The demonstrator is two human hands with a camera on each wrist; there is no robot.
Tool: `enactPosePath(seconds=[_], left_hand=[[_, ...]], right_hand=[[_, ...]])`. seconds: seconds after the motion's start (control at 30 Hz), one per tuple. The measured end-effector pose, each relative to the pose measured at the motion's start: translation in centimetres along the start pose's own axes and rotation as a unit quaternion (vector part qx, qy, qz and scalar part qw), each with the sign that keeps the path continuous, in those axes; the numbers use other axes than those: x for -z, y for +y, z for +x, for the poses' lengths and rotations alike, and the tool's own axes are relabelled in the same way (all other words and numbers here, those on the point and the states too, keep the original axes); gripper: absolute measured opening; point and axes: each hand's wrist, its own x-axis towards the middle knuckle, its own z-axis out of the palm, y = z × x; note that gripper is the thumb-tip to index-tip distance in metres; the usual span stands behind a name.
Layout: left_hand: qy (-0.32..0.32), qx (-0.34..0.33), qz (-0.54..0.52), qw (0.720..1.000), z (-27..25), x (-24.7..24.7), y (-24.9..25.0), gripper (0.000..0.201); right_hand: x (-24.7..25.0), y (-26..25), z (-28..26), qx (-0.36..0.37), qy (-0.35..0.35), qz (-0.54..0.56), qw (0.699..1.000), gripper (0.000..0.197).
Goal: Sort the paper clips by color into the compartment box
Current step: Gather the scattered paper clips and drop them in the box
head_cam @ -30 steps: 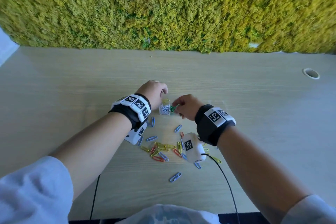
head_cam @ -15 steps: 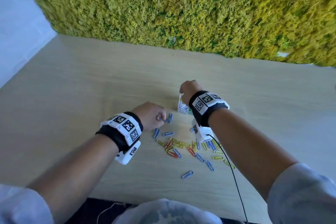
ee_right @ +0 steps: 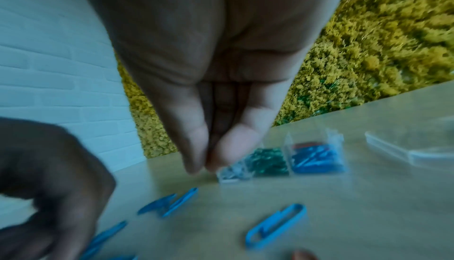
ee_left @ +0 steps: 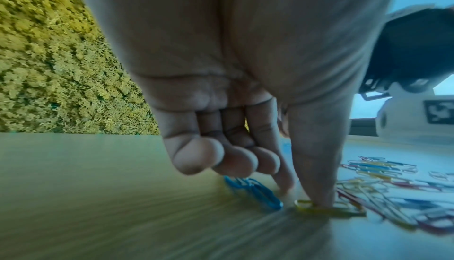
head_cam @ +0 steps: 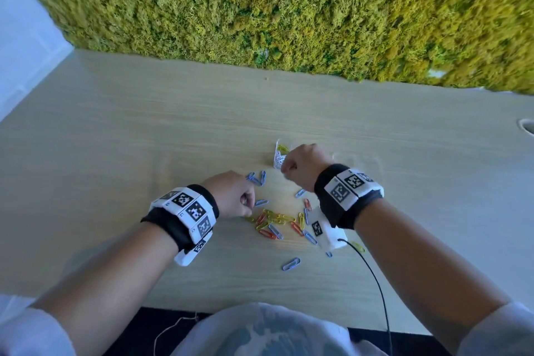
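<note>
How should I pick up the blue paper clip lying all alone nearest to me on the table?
Probably from straight above. The lone blue paper clip lies flat on the table, apart from the pile, so nothing crowds it. Pinch its two long sides with thumb and fingertip across the narrow width, near the middle, or tip up one rounded end first.

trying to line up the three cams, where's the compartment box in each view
Head: the box is at centre, just above and left of the right hand, which covers most of it.
Left wrist: not in it.
Right wrist: right of centre on the table, just past the fingertips.
Shared landmark: the moss wall, also and.
</note>
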Motion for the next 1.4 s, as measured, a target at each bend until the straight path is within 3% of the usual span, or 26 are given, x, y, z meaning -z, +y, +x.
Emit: enactPosePath(seconds=[0.1, 0.17, 0.43, 0.73, 0.8, 0.83, 0.9, 0.93, 0.97, 1.07, 1.1, 1.17, 1.27, 1.4], left_hand=[[0.001, -0.002, 0.018, 1.0, -0.2, -0.2, 0.2, 0.01], [0.005, -0.009, 0.02, 1.0, -0.3, -0.3, 0.2, 0.008], [-0.009, -0.027, 0.044, 0.999, -0.7, -1.0, 0.0, 0.007], [-0.018, -0.03, 0.066, 0.997, -0.9, -1.4, 0.3, 0.011], [-0.019, -0.034, 0.064, 0.997, -1.0, -1.6, 0.2, 0.017], [-0.018, -0.032, 0.06, 0.998, -1.0, -1.6, 0.1, 0.02], [-0.005, -0.027, 0.038, 0.999, -1.2, -1.6, -0.1, 0.022], [0.007, -0.023, 0.012, 1.0, -1.4, -1.6, -0.1, 0.022], [0.022, -0.021, -0.021, 0.999, -1.5, -1.5, -0.1, 0.022], [0.051, -0.019, -0.135, 0.989, -1.9, -1.5, 0.0, 0.019], [0.047, -0.017, -0.183, 0.982, -1.9, -1.6, 0.0, 0.018], [0.037, -0.012, -0.239, 0.97, -1.9, -1.8, -0.1, 0.018], [0.037, -0.008, -0.236, 0.971, -1.9, -2.3, -0.1, 0.028], [0.03, 0.031, -0.292, 0.956, -1.9, -2.3, 0.3, 0.013]], right_hand=[[-1.4, -0.7, -1.6, 0.032, -0.093, -0.033, 0.995, 0.017], [-2.3, -0.9, -2.4, 0.04, -0.114, -0.046, 0.992, 0.015], [-3.9, -1.8, -3.7, 0.035, -0.102, -0.078, 0.991, 0.029], [-3.2, -0.5, -4.2, -0.029, -0.061, 0.075, 0.995, 0.023], [-3.1, -0.1, -4.2, -0.072, -0.056, 0.227, 0.969, 0.017], [-3.0, -0.1, -4.2, -0.104, -0.058, 0.326, 0.938, 0.02], [-2.8, -0.2, -4.2, -0.167, -0.061, 0.508, 0.843, 0.025], [-2.8, -0.2, -4.1, -0.185, -0.058, 0.546, 0.815, 0.023], [-2.9, -0.2, -3.9, -0.189, -0.058, 0.542, 0.817, 0.02], [-3.5, -0.6, -3.7, -0.106, -0.054, 0.258, 0.959, 0.008], [-3.7, -0.9, -3.7, -0.075, -0.051, 0.166, 0.982, 0.01], [-3.9, -1.6, -3.8, -0.039, -0.052, 0.069, 0.996, 0.018], [-3.8, -2.4, -3.9, -0.003, -0.044, 0.012, 0.999, 0.023], [-4.0, -2.8, -3.4, 0.001, -0.05, -0.031, 0.998, 0.025]])
